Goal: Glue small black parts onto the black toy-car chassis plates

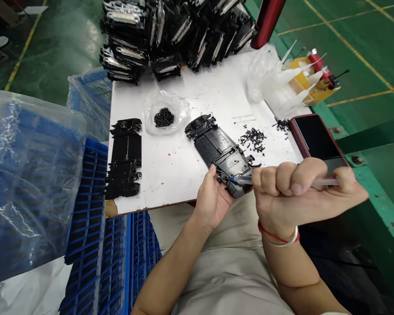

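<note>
My left hand (213, 197) grips the near end of a black plastic toy-car chassis (221, 151) that lies slanted on the white board (174, 166). My right hand (298, 188) is a closed fist around a clear syringe-like applicator (246, 179), thumb on its rear end. The applicator's tip touches the chassis near my left thumb. A red string and a silver bangle sit on my right wrist.
A second black chassis (124, 157) lies at the board's left. A plastic bag of black screws (164, 117) and loose screws (253, 139) lie mid-board. Stacked chassis (170, 35) fill the far edge. A phone (315, 138), blue crates (95, 236) and white nozzles (295, 85) surround the board.
</note>
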`<state>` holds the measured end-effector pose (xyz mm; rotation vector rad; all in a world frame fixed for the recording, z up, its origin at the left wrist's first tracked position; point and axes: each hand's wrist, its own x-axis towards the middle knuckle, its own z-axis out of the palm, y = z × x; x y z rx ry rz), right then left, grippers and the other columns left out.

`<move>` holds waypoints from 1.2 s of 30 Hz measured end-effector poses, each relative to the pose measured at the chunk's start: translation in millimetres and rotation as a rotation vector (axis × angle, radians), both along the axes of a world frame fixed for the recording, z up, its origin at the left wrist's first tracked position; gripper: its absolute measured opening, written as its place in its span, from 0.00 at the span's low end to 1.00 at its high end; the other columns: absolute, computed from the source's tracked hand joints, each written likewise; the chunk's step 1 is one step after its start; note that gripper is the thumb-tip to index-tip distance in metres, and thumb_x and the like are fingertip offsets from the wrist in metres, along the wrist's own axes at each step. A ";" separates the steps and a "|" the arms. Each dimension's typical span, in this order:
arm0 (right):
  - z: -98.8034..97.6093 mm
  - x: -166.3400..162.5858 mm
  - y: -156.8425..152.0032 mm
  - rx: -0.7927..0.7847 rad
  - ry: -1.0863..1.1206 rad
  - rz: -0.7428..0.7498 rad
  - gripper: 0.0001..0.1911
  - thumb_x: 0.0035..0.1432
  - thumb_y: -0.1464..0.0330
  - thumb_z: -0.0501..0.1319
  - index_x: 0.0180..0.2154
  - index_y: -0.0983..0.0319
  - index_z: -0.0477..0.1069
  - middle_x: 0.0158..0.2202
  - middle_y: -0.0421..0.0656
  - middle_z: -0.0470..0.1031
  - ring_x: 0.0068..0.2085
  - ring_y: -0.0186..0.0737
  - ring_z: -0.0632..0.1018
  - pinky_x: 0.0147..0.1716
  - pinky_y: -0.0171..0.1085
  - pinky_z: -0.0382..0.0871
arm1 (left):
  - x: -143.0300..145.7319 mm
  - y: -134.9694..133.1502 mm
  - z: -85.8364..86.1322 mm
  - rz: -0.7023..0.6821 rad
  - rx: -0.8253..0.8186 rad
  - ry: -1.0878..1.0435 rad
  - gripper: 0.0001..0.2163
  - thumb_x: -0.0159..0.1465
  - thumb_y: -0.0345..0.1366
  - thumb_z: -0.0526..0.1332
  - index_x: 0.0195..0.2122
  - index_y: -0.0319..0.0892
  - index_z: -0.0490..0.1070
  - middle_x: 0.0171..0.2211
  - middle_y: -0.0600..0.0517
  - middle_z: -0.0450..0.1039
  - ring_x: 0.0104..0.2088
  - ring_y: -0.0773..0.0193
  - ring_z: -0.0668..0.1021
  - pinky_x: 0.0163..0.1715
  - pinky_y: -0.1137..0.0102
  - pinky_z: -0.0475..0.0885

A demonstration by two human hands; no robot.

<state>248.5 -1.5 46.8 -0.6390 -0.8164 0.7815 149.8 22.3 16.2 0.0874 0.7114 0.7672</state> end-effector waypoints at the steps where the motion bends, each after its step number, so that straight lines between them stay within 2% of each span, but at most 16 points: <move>1: -0.4 -0.2 0.0 0.003 0.009 0.004 0.20 0.63 0.59 0.43 0.20 0.59 0.52 0.15 0.33 0.43 0.15 0.28 0.46 0.15 0.33 0.48 | -0.1 -0.1 -0.4 0.004 0.005 -0.006 0.20 0.71 0.42 0.46 0.54 0.37 0.70 0.47 0.45 0.78 0.51 0.57 0.77 0.54 0.63 0.70; 7: -3.7 1.0 -0.7 0.008 0.098 0.024 0.21 0.61 0.60 0.45 0.18 0.60 0.56 0.13 0.33 0.46 0.14 0.28 0.47 0.15 0.33 0.49 | -0.5 -0.5 0.5 0.015 0.008 -0.027 0.20 0.71 0.41 0.46 0.55 0.37 0.70 0.48 0.45 0.78 0.52 0.57 0.76 0.55 0.62 0.70; 15: -1.9 0.3 0.9 -0.026 0.121 0.010 0.20 0.58 0.60 0.47 0.17 0.60 0.56 0.13 0.33 0.45 0.14 0.27 0.47 0.14 0.32 0.50 | -0.5 0.1 1.3 0.010 0.005 -0.025 0.21 0.72 0.41 0.45 0.55 0.36 0.70 0.47 0.44 0.78 0.51 0.57 0.77 0.55 0.62 0.70; 21: 0.3 0.5 -1.6 -0.133 0.166 0.008 0.24 0.60 0.57 0.48 0.15 0.61 0.57 0.12 0.33 0.45 0.13 0.27 0.49 0.16 0.32 0.52 | -0.9 -0.4 -0.3 -0.006 0.009 -0.034 0.20 0.71 0.42 0.46 0.54 0.37 0.70 0.48 0.44 0.78 0.53 0.58 0.76 0.55 0.62 0.69; 26: 3.2 1.0 -1.8 -0.155 0.186 0.031 0.24 0.60 0.58 0.47 0.15 0.61 0.57 0.12 0.33 0.44 0.14 0.28 0.50 0.16 0.32 0.53 | -0.6 -1.3 -1.3 0.015 0.028 -0.056 0.20 0.72 0.42 0.46 0.53 0.36 0.71 0.48 0.44 0.78 0.55 0.59 0.75 0.57 0.64 0.68; 31: 5.0 2.3 0.1 -0.147 0.185 0.087 0.25 0.60 0.58 0.46 0.15 0.61 0.58 0.12 0.34 0.45 0.14 0.28 0.51 0.15 0.31 0.53 | -0.4 -3.4 -4.1 0.024 0.065 -0.099 0.20 0.71 0.41 0.47 0.51 0.36 0.73 0.47 0.45 0.78 0.54 0.58 0.75 0.56 0.63 0.69; 36: 7.2 2.2 -0.7 -0.166 0.170 0.074 0.24 0.60 0.58 0.47 0.15 0.61 0.56 0.12 0.34 0.44 0.13 0.28 0.49 0.15 0.31 0.52 | -1.3 -3.8 -4.8 0.020 0.073 -0.103 0.20 0.71 0.42 0.47 0.51 0.36 0.73 0.48 0.45 0.78 0.52 0.57 0.77 0.55 0.62 0.70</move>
